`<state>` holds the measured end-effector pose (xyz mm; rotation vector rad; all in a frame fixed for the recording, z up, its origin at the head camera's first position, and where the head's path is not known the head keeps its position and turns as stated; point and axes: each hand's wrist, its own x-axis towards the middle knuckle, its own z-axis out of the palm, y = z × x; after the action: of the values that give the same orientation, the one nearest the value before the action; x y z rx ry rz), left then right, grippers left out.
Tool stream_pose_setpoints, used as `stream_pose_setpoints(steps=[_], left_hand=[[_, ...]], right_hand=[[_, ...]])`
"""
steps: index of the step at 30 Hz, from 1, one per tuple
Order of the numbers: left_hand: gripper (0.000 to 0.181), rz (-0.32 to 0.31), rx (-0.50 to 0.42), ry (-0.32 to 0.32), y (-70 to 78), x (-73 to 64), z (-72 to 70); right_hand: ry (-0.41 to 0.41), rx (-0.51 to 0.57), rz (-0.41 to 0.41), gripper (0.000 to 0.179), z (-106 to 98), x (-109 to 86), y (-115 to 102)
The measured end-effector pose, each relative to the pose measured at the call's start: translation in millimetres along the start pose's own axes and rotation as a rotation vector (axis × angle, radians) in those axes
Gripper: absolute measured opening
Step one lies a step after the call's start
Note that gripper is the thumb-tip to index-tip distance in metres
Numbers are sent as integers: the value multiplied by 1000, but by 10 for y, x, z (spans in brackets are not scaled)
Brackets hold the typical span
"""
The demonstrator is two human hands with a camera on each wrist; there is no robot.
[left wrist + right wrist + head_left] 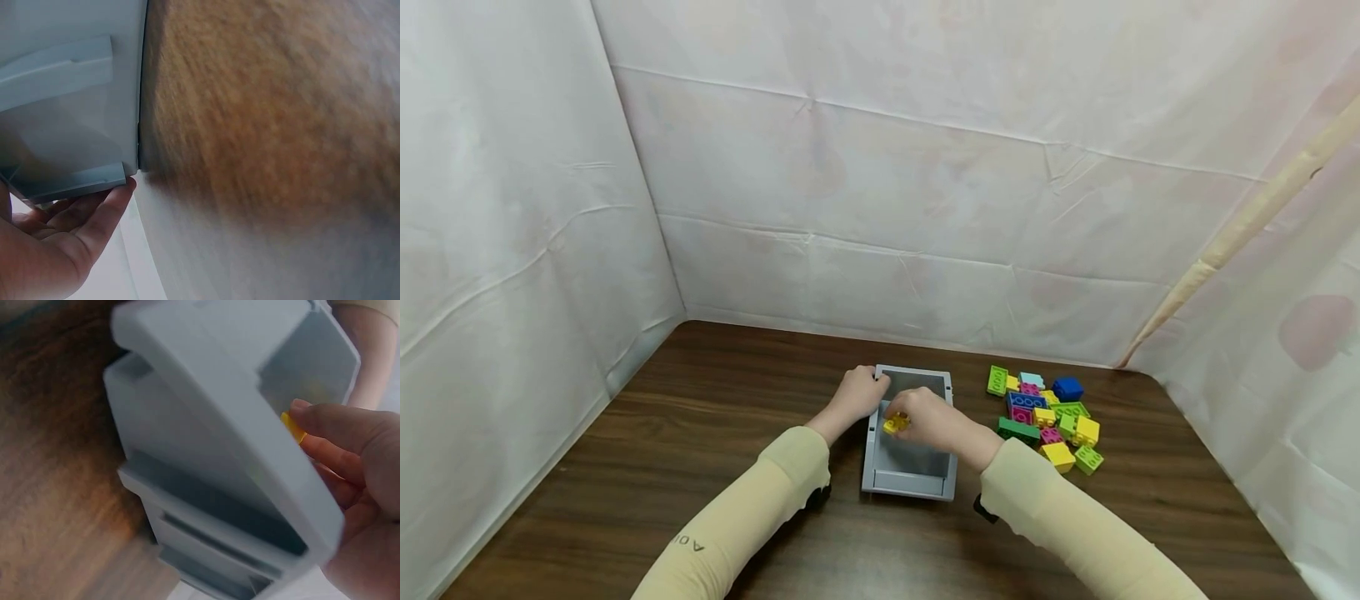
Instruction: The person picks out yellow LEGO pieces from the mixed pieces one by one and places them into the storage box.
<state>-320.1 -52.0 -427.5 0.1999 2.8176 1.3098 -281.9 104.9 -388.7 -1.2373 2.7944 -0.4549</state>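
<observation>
A grey plastic bin (913, 482) stands on the table in front of me in the head view. My left hand (856, 398) grips its far left side; in the left wrist view the fingers (103, 219) reach along the bin's outer wall. Over the bin's interior, my right hand (928, 419) pinches a yellow toy building brick (895, 424) between thumb and fingertips. The right wrist view shows only a small part of that brick (292, 429) beyond the bin's rim (250, 434), the rest hidden by the fingers.
To the right of the bin, a loose pile of toy bricks spreads over the dark wooden table (737, 400): blue (1067, 388), dark green (1018, 431), yellow (1058, 457), lime (1088, 460) and magenta (1051, 436). Pale curtains (850, 183) hang behind and beside the table.
</observation>
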Motion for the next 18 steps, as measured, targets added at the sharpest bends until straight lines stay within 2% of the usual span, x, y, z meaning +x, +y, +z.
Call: stream_pose_setpoints(steps=[8, 18], left_hand=[[34, -11, -4, -1, -4, -2, 4], [30, -5, -6, -4, 5, -8, -7]], right_hand=[[-32, -60, -22, 23, 117, 28, -46], [-38, -78, 7, 19, 207, 69, -44]])
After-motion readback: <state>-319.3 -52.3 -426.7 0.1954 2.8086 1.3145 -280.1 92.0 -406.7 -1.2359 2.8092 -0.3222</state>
